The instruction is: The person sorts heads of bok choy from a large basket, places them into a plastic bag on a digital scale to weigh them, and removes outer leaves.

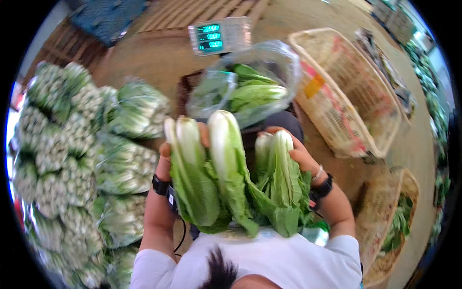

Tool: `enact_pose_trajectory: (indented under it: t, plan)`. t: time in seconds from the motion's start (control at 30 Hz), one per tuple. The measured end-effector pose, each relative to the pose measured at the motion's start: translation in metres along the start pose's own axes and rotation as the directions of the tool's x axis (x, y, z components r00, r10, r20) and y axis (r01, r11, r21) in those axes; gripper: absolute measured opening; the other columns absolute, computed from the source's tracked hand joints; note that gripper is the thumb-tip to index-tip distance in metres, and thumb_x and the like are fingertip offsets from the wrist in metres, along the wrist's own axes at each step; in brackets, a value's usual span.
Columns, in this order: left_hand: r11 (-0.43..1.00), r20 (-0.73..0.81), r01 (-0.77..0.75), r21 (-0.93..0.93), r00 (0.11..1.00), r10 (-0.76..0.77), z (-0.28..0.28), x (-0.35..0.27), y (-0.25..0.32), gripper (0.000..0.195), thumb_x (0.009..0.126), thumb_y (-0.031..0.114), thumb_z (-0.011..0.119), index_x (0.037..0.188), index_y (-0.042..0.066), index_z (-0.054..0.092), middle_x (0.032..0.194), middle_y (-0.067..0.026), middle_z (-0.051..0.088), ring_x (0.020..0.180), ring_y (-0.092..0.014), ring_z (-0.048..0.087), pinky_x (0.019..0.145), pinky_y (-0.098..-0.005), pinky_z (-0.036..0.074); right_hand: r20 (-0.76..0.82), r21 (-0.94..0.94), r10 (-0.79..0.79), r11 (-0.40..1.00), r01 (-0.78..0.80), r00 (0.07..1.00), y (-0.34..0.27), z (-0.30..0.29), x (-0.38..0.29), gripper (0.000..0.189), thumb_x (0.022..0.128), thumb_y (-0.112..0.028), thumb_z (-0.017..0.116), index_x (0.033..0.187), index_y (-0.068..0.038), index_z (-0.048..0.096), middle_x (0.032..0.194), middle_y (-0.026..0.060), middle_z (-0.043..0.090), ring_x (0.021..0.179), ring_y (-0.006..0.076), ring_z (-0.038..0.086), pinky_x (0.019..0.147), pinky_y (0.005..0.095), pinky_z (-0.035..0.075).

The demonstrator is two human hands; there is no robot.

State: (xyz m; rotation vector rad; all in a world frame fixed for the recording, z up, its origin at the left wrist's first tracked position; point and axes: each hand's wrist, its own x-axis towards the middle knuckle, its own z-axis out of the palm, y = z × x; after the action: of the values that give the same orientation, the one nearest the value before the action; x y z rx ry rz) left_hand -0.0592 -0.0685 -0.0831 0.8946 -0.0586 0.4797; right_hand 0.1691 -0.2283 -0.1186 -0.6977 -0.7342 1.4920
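Several heads of leafy green cabbage with white stems are held in front of my white shirt, stems away from me and leaves towards me. My left hand grips the stem ends of the left leafy heads; part of the hand is hidden behind them. On the right, my right hand is closed around the stems of more leafy heads. Just beyond my hands, a clear plastic bag stands open-mouthed with similar greens inside. A scale display with lit digits is behind the bag.
Bagged leafy greens are piled along the left. A large, worn plastic basket stands at the right, and another basket holding loose leaves lies at the lower right. Wooden slats and a blue item are at the far side.
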Motion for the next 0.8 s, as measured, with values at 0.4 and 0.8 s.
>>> enact_pose_trajectory:
  t: [0.4,0.8]
  plan:
    - [0.942,-0.021,-0.101,-0.320,0.995,0.100,0.011,-0.015,-0.011,0.101,0.045,0.081,0.059,0.103,-0.001,0.051,0.095,-0.0192,0.053,0.084,-0.028,0.055,0.067,-0.0396,0.050,0.257,-0.966,0.113,-0.010,0.259,0.960,-0.041,0.017,0.027,0.065,0.078,-0.029,0.062,0.127,0.005,0.034,0.096,0.0223,0.059,0.085,0.0338,0.059,0.077,0.0379,0.046]
    - [0.940,0.084,0.215,0.264,0.966,-0.244,0.016,0.037,0.036,0.074,0.060,0.069,0.063,0.084,0.000,0.053,0.087,-0.0110,0.056,0.078,-0.022,0.056,0.069,-0.0306,0.049,0.089,-0.838,0.097,0.546,0.022,0.991,-0.094,0.078,0.053,0.038,0.080,-0.022,0.057,0.107,0.005,0.051,0.075,0.0176,0.061,0.070,0.0338,0.059,0.066,0.0367,0.047]
